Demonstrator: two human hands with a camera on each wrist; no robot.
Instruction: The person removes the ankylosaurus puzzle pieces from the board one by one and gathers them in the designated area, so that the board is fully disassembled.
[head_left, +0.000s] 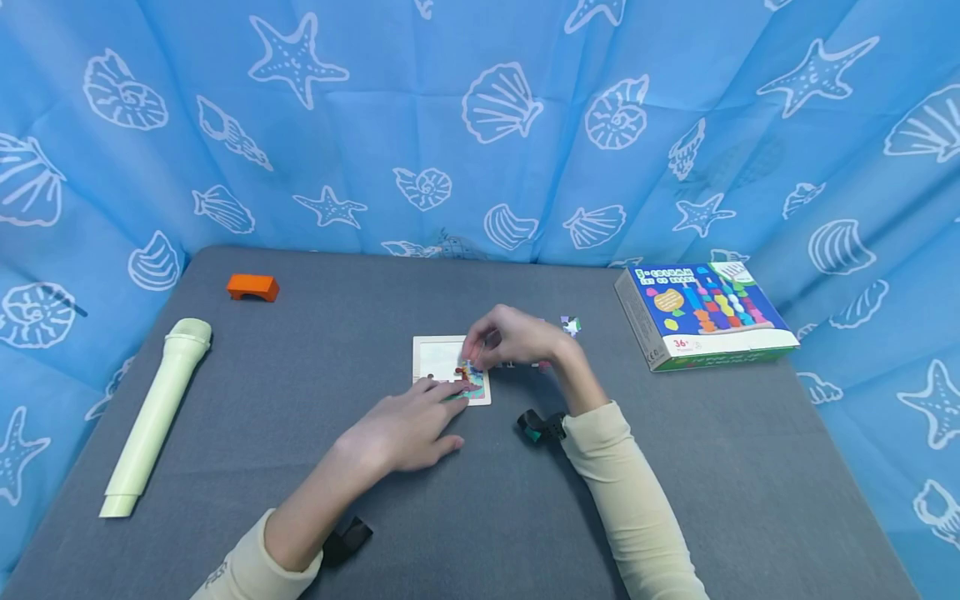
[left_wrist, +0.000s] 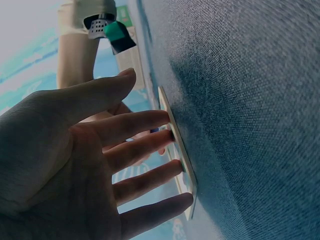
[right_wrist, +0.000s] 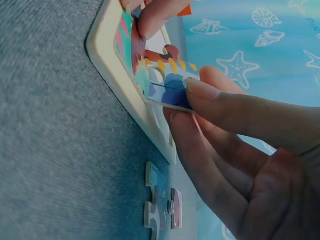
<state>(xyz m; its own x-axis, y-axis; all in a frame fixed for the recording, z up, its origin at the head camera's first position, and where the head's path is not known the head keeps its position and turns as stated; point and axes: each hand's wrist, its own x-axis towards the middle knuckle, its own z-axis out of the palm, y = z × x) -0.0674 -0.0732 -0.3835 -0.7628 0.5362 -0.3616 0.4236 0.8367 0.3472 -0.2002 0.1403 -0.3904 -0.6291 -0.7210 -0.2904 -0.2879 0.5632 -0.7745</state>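
A small puzzle tray (head_left: 415, 354) with a pale raised frame lies on the table, partly filled with colourful pieces. My right hand (head_left: 517, 336) pinches a blue puzzle piece (right_wrist: 172, 92) between thumb and fingers, tilted over the tray's right part, its edge close against the pieces there. My left hand (head_left: 411, 427) rests its straight fingertips on the tray's near side and the fitted pieces (right_wrist: 137, 47); its thumb stands apart. In the left wrist view, the left fingers (left_wrist: 145, 182) reach the tray's edge. Loose puzzle pieces (right_wrist: 156, 192) lie right of the tray, partly hidden behind the right hand.
Another loose piece (head_left: 571, 324) lies farther back. A boxed bead set (head_left: 708, 317) is at the back right. On the left are an orange arch block (head_left: 252, 287) and a pale green toy microphone (head_left: 156, 417). A patterned blue curtain (head_left: 480, 125) hangs behind the grey table.
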